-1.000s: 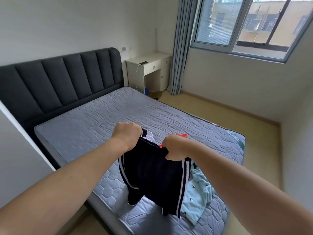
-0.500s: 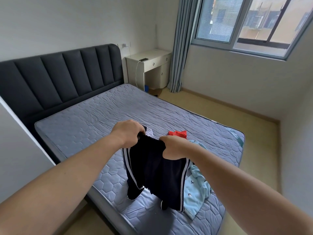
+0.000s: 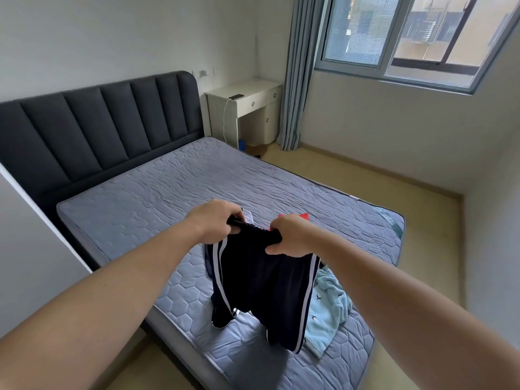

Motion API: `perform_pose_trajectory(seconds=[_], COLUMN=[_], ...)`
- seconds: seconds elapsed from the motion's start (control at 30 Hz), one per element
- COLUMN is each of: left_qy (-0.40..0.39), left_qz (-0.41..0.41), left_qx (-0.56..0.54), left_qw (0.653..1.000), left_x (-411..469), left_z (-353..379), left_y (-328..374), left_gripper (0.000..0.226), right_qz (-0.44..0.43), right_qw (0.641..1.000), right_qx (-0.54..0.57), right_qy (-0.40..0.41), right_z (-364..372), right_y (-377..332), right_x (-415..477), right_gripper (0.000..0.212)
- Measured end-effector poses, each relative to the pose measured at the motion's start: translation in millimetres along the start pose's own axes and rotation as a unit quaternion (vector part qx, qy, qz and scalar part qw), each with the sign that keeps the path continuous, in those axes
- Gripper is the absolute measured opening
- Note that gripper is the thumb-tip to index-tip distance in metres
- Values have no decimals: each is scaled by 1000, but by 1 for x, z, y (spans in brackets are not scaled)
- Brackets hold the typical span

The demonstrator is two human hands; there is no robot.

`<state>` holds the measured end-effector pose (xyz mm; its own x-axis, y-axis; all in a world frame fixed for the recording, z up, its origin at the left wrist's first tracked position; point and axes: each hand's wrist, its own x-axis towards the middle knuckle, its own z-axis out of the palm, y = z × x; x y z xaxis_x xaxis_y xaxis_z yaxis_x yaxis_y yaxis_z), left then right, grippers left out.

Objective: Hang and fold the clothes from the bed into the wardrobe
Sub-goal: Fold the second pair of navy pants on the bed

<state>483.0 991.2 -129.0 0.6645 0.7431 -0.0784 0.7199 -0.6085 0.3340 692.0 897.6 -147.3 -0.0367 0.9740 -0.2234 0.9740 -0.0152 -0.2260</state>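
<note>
Hands, two:
- left hand, fingers curled round the waistband's left end
- right hand, clenched on the waistband's right end

Shorts, one pair: navy with white side stripes. They are held up by the waistband over the near part of the mattress, legs hanging down.

Other garments on the mattress, two counted plainly:
- one light-blue garment, crumpled, at 4 o'clock of the shorts and partly behind them
- one red garment, at 1 o'clock, just past the right hand

Furniture:
- one dark padded headboard, at 10 o'clock
- one white desk, at 12 o'clock, bearing one phone
- one grey-blue curtain, beside one window
</note>
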Motion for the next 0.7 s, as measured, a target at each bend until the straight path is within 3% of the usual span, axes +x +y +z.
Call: perform_pose_trajectory(seconds=[0.1, 0.23, 0.37, 0.57, 0.63, 0.7], left_qy=[-12, -31, -80, -84, -72, -57], left_qz=[18, 32, 35, 2, -16, -29], left_qx=[-52, -100, -205, -252, -272, -282], left_qw=[998, 994, 975, 964, 959, 957], left_x=[2, 2, -2, -2, -3, -3], left_z=[-2, -3, -9, -13, -17, -21], left_y=[-2, -2, 4, 6, 2, -5], left_gripper=[26, 32, 35, 37, 33, 32], right_qz=[10, 6, 82, 117, 77, -3], right_qw=[1000, 988, 972, 981, 987, 994], right_qx=[-14, -136, -195, -71, 4, 13], right_qy=[24, 78, 103, 134, 141, 112], right_z=[-1, -4, -8, -4, -4, -6], right_y=[4, 5, 1, 2, 6, 9], right_x=[-3, -5, -9, -12, -14, -17], right_gripper=[37, 37, 15, 14, 13, 14])
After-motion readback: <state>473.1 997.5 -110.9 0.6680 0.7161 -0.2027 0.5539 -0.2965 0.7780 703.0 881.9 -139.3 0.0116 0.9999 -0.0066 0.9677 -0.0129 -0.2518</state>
